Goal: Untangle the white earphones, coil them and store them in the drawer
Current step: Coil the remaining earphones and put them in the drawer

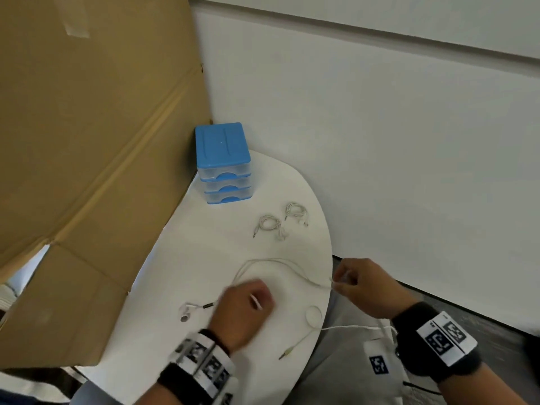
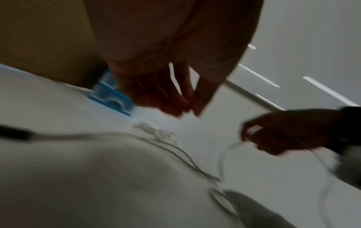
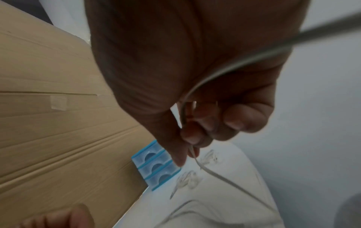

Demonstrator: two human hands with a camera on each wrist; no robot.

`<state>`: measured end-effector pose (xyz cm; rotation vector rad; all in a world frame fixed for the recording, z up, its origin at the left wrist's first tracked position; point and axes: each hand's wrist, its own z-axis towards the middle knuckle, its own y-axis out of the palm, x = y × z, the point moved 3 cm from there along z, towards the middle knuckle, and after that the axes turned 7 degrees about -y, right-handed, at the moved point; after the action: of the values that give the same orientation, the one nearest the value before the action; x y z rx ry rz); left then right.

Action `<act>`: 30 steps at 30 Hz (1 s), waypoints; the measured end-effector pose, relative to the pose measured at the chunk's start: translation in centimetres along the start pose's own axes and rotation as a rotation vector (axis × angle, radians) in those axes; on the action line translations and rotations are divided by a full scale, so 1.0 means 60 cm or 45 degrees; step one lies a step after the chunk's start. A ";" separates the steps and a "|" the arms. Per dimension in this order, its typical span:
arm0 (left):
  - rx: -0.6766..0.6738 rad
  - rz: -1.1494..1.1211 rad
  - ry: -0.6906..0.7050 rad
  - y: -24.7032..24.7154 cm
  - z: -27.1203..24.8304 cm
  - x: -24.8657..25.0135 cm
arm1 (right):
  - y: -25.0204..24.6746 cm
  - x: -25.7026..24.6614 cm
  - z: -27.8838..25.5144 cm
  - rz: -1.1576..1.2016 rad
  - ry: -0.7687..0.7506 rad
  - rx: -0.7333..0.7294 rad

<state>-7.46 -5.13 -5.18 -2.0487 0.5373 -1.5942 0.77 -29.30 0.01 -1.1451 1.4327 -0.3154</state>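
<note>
A loose white earphone cable (image 1: 264,262) lies spread over the white table (image 1: 190,258). Its earbuds (image 1: 186,312) are at the left and its plug (image 1: 285,353) is near the front edge. At the table's right edge my right hand (image 1: 336,283) pinches this cable between thumb and fingers (image 3: 187,148), and the cable runs on across its palm. Just above the cable hovers my left hand (image 1: 248,299), blurred, fingertips drawn together (image 2: 187,106); whether it holds cable is unclear. The blue three-drawer unit (image 1: 223,159) stands at the back, all drawers shut.
Two coiled white earphones (image 1: 270,225) (image 1: 296,211) lie between the drawer unit and my hands. A big cardboard sheet (image 1: 87,141) walls off the table's left side. A white wall (image 1: 380,141) stands behind and to the right. My lap is beyond the table's right edge.
</note>
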 end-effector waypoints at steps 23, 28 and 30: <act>-0.454 0.574 -0.116 0.063 -0.007 0.009 | 0.044 0.011 0.004 -0.114 -0.026 0.118; -0.255 0.441 -0.113 0.016 0.005 0.036 | 0.056 -0.052 -0.006 -0.047 -0.328 0.111; -0.189 0.440 -0.066 0.001 0.006 0.046 | 0.064 -0.076 -0.010 -0.004 -0.382 0.036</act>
<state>-6.43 -6.75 -3.14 -1.9628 0.9574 -1.3279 -2.41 -24.21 -0.02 -1.1199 1.1595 -0.1567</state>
